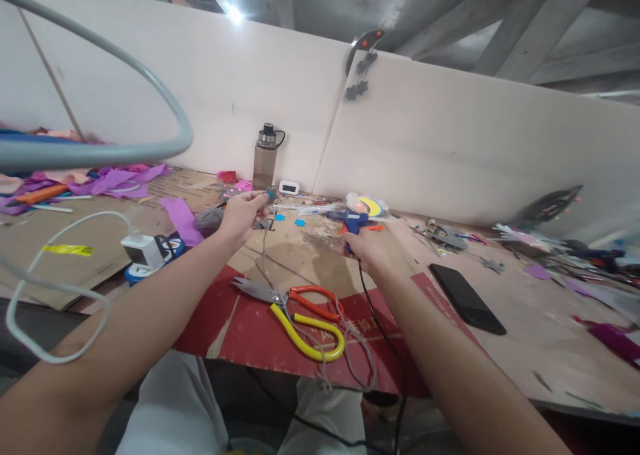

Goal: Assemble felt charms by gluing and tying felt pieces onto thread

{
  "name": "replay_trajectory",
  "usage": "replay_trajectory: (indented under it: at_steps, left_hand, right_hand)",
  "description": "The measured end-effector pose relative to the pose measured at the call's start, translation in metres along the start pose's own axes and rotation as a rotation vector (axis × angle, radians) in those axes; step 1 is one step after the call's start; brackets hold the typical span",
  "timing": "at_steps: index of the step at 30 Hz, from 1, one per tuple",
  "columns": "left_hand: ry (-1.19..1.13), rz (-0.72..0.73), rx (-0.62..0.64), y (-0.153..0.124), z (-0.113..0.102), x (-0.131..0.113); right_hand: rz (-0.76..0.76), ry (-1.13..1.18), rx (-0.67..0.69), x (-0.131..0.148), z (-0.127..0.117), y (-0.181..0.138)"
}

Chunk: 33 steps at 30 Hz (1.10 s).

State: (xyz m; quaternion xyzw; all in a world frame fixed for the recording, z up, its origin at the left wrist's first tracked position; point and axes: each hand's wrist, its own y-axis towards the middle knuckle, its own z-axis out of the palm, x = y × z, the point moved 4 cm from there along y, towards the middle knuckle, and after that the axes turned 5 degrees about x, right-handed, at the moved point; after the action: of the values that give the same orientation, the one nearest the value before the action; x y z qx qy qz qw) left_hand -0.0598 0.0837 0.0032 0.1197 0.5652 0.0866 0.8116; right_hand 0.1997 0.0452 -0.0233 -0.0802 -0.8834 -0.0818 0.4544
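Observation:
With its fingertips pinched together, my left hand (pixel 245 214) holds a small blue piece (pixel 271 194), its exact shape too small to tell. Grey string (pixel 264 252) hangs below that hand toward the scissors. My right hand (pixel 364 245) is wrapped round a blue glue gun (pixel 355 222), whose nozzle points left and whose black cord (pixel 373 302) runs down over the table edge. Two blue flower cutouts, one of them a blue flower (pixel 299 222), lie between my hands. Nearer me are scissors (pixel 307 338) with one yellow and one red handle, tangled with the string.
A water bottle (pixel 265 158) and a small white clock (pixel 289 188) stand by the white partition (pixel 430 135). A black phone (pixel 467 300) lies at right. On the left are a charger (pixel 143 250), its white cable, and purple scraps (pixel 183 220). A grey tube (pixel 100 152) crosses the upper left.

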Motion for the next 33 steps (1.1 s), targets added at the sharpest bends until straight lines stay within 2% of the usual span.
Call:
replay_trajectory:
  at_steps: [2, 5, 8, 13, 21, 33]
  left_hand:
    - [0.008, -0.014, -0.006, 0.001, -0.001, 0.003]
    - [0.008, -0.037, -0.03, 0.001, -0.003, 0.006]
    - [0.006, -0.056, -0.043, 0.0, -0.003, 0.005]
    - [-0.005, -0.066, -0.042, -0.003, 0.001, 0.004]
    - [0.034, -0.059, -0.047, -0.002, 0.003, 0.004]
    - [0.124, -0.01, -0.05, -0.009, 0.008, -0.001]
  right_hand:
    - [-0.073, 0.134, -0.022, 0.019, 0.004, -0.007]
    - [-0.359, 0.389, 0.022, 0.051, 0.015, -0.024]
    - [-0.545, 0.349, 0.033, 0.069, 0.027, -0.042]
    - [-0.683, 0.153, 0.005, 0.073, 0.038, -0.052]
    - [-0.677, 0.018, -0.019, 0.07, 0.041, -0.05]
    - [-0.65, -0.048, -0.016, 0.071, 0.044, -0.052]
